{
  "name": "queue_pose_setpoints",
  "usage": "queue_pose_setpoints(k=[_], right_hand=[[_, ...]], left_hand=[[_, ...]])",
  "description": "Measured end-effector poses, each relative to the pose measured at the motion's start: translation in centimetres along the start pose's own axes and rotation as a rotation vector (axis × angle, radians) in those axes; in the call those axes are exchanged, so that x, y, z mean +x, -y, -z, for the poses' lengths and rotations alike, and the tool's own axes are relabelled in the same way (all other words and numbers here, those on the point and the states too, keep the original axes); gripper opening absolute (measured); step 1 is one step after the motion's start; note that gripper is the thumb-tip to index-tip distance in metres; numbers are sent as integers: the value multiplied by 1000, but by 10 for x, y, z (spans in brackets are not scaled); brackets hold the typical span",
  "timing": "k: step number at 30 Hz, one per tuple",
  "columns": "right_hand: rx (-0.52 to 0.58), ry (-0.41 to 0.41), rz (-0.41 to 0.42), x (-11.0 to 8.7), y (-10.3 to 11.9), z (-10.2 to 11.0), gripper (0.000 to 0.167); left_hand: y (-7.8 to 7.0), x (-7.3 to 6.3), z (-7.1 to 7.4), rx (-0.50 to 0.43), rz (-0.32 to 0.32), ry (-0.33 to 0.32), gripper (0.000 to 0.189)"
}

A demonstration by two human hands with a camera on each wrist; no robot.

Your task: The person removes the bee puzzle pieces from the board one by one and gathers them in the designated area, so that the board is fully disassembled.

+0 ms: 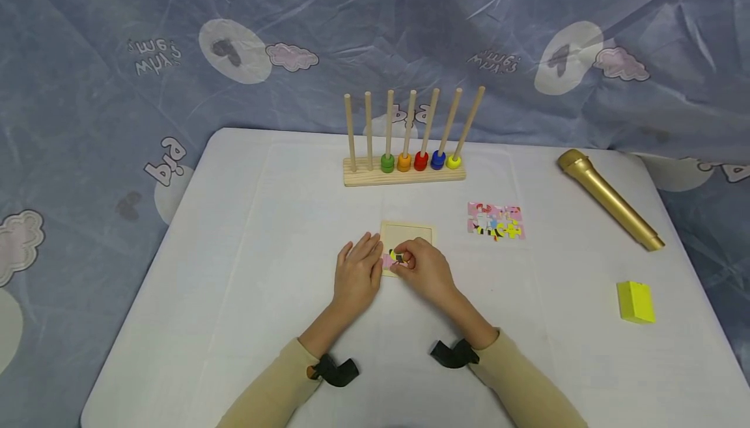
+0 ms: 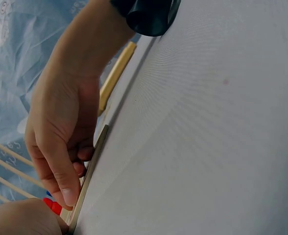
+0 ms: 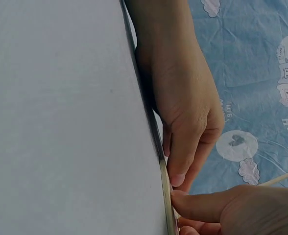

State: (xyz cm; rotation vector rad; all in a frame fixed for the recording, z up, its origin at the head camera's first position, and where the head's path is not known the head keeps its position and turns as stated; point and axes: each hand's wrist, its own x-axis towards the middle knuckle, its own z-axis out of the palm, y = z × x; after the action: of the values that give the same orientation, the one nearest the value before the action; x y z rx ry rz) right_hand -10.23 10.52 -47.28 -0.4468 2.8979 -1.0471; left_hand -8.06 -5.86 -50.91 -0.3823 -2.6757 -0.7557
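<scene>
A small wooden puzzle tray lies flat on the white table, with pink puzzle pieces showing a bee along its near left part. My left hand rests at the tray's left edge, fingers extended and pointing away. Over the tray, my right hand pinches a puzzle piece between thumb and forefinger, partly covering it. Seen in the left wrist view, the right hand reaches down behind the tray's side. In the right wrist view the left hand touches the tray edge.
Joined pink puzzle pieces lie right of the tray. Behind stands a wooden peg rack with upright rods and coloured beads. On the right are a gold microphone and a yellow block. A blue patterned cloth surrounds the table.
</scene>
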Motion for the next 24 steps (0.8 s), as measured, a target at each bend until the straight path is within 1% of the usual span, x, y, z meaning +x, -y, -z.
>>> queue_pose_setpoints(k=[6,13,24], right_hand=[[-34,6,-24,-1,3,-2,22],[-32,-2,-35,-1,3,-3,23],[-13,8,-62,0,3,-2,23]], left_hand=[[0,-1,0,-12,21,-9,29],[0,-1,-1,0,16,-24,29],[1,-1,-1,0,25,-5,29]])
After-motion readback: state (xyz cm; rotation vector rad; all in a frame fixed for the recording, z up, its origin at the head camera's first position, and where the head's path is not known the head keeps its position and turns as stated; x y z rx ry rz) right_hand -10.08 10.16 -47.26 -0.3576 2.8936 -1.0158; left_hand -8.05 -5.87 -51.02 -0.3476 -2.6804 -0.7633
